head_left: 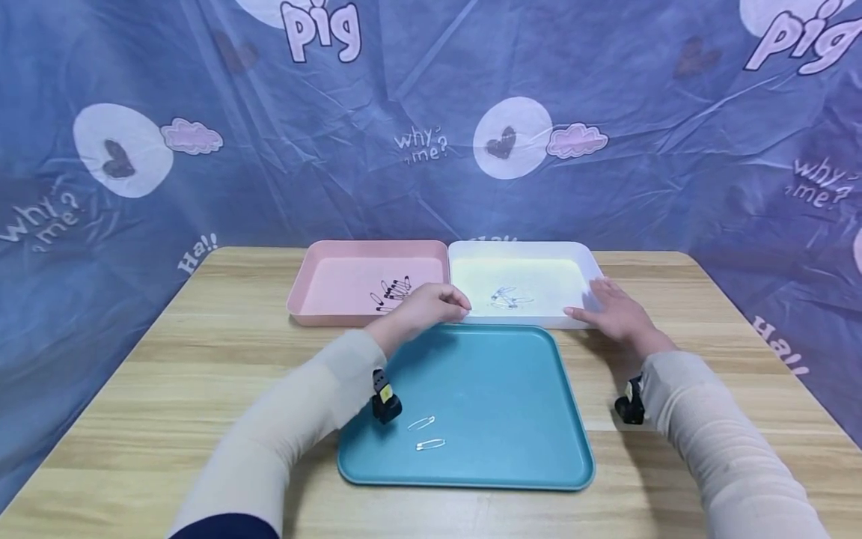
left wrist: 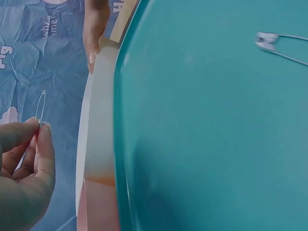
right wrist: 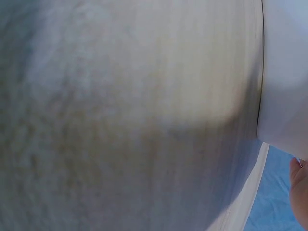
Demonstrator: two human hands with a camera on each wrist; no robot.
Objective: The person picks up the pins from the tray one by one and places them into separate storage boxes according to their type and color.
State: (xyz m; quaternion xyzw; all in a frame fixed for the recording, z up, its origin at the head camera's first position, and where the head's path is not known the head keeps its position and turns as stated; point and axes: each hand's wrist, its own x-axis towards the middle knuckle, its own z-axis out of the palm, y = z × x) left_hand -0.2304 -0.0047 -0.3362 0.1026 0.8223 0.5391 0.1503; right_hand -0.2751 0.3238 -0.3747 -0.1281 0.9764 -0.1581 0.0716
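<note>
My left hand (head_left: pixel 431 303) is over the front inner corners of the pink and white trays. Between its thumb and forefinger it pinches a silver safety pin (left wrist: pixel 41 107), which points upward in the left wrist view. My right hand (head_left: pixel 616 311) rests on the right side of the white tray (head_left: pixel 465 258), its fingers extended and the thumb by the front rim. Several silver safety pins (head_left: pixel 509 299) lie inside that tray. On the teal tray (head_left: pixel 485 404) are two more silver pins, one safety pin (head_left: pixel 421 423) behind another safety pin (head_left: pixel 431 444).
Left of the white tray, touching it, stands a pink tray (head_left: pixel 337 281) with several black safety pins (head_left: pixel 393 290). All three trays sit on a wooden table (head_left: pixel 202 389). A blue printed cloth (head_left: pixel 417 90) hangs behind the table.
</note>
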